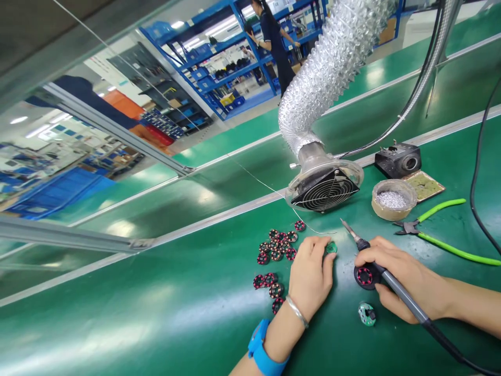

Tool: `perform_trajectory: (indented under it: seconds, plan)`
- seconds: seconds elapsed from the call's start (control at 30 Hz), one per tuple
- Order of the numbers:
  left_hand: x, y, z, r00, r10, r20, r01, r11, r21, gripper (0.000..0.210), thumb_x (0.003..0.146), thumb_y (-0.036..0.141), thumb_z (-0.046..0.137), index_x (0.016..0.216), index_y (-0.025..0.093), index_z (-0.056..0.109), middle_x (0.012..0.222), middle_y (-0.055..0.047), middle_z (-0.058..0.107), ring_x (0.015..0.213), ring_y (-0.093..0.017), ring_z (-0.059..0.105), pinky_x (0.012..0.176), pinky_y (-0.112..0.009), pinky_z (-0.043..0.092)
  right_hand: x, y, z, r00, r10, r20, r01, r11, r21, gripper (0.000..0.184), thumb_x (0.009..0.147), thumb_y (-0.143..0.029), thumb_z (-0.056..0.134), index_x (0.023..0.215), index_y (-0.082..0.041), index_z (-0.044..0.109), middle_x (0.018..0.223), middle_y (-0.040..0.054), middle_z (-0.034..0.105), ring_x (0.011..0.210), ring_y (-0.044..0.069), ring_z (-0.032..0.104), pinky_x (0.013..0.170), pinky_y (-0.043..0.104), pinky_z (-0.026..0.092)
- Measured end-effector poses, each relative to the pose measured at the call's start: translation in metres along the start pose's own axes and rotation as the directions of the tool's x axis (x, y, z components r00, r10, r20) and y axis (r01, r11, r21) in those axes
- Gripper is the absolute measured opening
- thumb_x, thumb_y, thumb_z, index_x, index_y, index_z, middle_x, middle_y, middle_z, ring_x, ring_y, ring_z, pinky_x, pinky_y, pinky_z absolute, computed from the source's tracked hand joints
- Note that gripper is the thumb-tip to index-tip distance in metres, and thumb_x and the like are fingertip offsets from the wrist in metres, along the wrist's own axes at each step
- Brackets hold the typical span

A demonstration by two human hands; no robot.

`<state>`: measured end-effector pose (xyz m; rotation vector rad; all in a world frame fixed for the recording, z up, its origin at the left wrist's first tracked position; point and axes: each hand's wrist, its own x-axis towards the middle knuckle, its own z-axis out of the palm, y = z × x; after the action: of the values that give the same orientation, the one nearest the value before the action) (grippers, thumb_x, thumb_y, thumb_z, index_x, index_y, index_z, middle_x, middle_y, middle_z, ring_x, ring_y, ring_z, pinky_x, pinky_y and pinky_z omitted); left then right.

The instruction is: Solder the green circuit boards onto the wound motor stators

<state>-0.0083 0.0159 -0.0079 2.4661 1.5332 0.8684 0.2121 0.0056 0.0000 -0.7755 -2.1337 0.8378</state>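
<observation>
My left hand [312, 269] is closed, its thumb and fingertips pinching a small green round circuit board [332, 247]. My right hand [407, 279] grips a soldering iron [399, 289], the tip pointing up and left past the board without touching it. By the right fingers is a black disc carrying a red-wound coil [365, 275]; whether the hand also holds it I cannot tell. Below that, another green round board [367, 314] with a black part lies on the bench. Several small ring-shaped coils [276, 254] lie left of my left hand. Solder wire [309, 225] hangs down, ending near the held board.
A fume extractor [327, 189] with a silver duct [313, 89] stands over the green bench [156, 313]. At right are a soldering iron stand [398, 160], a sponge [425, 185], a tub of solder bits [393, 200] and green-handled cutters [442, 230]. A person [274, 42] stands by blue shelves.
</observation>
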Motion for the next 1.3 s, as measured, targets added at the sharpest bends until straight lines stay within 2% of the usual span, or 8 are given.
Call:
perform_trajectory:
  seconds: [0.1, 0.3, 0.47, 0.8, 0.93, 1.03, 1.1, 1.3]
  plan:
    - [0.002, -0.005, 0.007, 0.993, -0.059, 0.103, 0.053, 0.996, 0.066, 0.023, 0.086, 0.017, 0.06, 0.108, 0.015, 0.066, 0.096, -0.011, 0.065, 0.086, -0.026, 0.06, 0.076, -0.04, 0.053, 0.001, 0.003, -0.002, 0.997, -0.031, -0.071, 0.025, 0.996, -0.089, 0.042, 0.069, -0.002, 0.045, 0.107, -0.017, 0.052, 0.083, 0.005, 0.055, 0.078, 0.02, 0.05, 0.065, 0.03, 0.048]
    - [0.0, 0.009, -0.001, 0.98, -0.178, 0.091, 0.194, 0.952, -0.235, 0.017, 0.093, 0.016, 0.049, 0.1, 0.018, 0.064, 0.082, -0.005, 0.069, 0.073, -0.018, 0.063, 0.069, -0.03, 0.052, 0.003, 0.005, 0.0, 0.962, -0.154, -0.224, 0.1, 0.967, -0.236, 0.035, 0.082, -0.004, 0.048, 0.113, -0.019, 0.053, 0.095, 0.0069, 0.066, 0.083, 0.02, 0.059, 0.074, 0.033, 0.052]
    - [-0.009, 0.034, -0.006, 0.916, -0.302, 0.265, 0.397, 0.578, -0.713, 0.023, 0.092, 0.03, 0.057, 0.112, 0.019, 0.053, 0.071, 0.002, 0.063, 0.06, -0.011, 0.056, 0.058, -0.022, 0.046, 0.004, -0.005, 0.006, 0.949, -0.257, -0.181, 0.23, 0.96, -0.157, 0.034, 0.088, -0.006, 0.051, 0.12, -0.018, 0.051, 0.112, 0.0109, 0.066, 0.096, 0.019, 0.063, 0.083, 0.034, 0.054]
    - [-0.01, 0.039, 0.0, 0.842, -0.366, 0.397, 0.509, 0.294, -0.809, 0.028, 0.089, 0.038, 0.059, 0.105, 0.017, 0.05, 0.072, 0.001, 0.06, 0.057, -0.011, 0.061, 0.053, -0.021, 0.051, 0.003, -0.001, 0.012, 0.943, -0.27, -0.195, 0.236, 0.955, -0.181, 0.03, 0.091, -0.004, 0.047, 0.116, -0.019, 0.054, 0.088, 0.0048, 0.07, 0.07, 0.015, 0.062, 0.065, 0.027, 0.054]
    - [-0.009, 0.032, -0.008, 0.876, -0.392, 0.28, 0.457, 0.493, -0.74, 0.014, 0.088, 0.025, 0.054, 0.099, 0.017, 0.053, 0.083, -0.004, 0.064, 0.069, -0.013, 0.064, 0.065, -0.027, 0.055, 0.002, 0.004, 0.008, 0.946, -0.242, -0.217, 0.19, 0.953, -0.237, 0.03, 0.091, -0.005, 0.047, 0.116, -0.02, 0.054, 0.087, 0.0055, 0.069, 0.076, 0.018, 0.064, 0.068, 0.031, 0.054]
    - [-0.01, 0.026, -0.021, 0.944, -0.171, 0.282, 0.303, 0.791, -0.532, 0.016, 0.077, 0.012, 0.058, 0.092, 0.018, 0.059, 0.086, -0.005, 0.063, 0.077, -0.018, 0.061, 0.072, -0.033, 0.054, 0.002, 0.004, 0.001, 0.942, -0.225, -0.25, 0.154, 0.949, -0.274, 0.031, 0.089, -0.005, 0.05, 0.117, -0.019, 0.053, 0.083, 0.0055, 0.068, 0.074, 0.019, 0.062, 0.065, 0.031, 0.053]
    - [-0.011, 0.023, -0.028, 0.926, -0.055, 0.373, 0.205, 0.903, -0.377, 0.027, 0.068, 0.009, 0.064, 0.093, 0.018, 0.061, 0.091, -0.006, 0.062, 0.085, -0.022, 0.059, 0.078, -0.038, 0.052, 0.001, 0.003, -0.002, 0.946, -0.213, -0.244, 0.139, 0.947, -0.289, 0.031, 0.089, -0.005, 0.05, 0.117, -0.018, 0.053, 0.083, 0.0056, 0.068, 0.071, 0.019, 0.059, 0.063, 0.031, 0.052]
    - [-0.013, 0.021, -0.029, 0.897, 0.003, 0.442, 0.112, 0.966, -0.233, 0.021, 0.072, 0.009, 0.068, 0.087, 0.019, 0.058, 0.09, -0.005, 0.064, 0.083, -0.021, 0.059, 0.075, -0.035, 0.051, 0.0, 0.002, -0.001, 0.946, -0.227, -0.231, 0.156, 0.944, -0.289, 0.031, 0.089, -0.005, 0.051, 0.116, -0.019, 0.054, 0.084, 0.0056, 0.067, 0.071, 0.018, 0.058, 0.062, 0.031, 0.051]
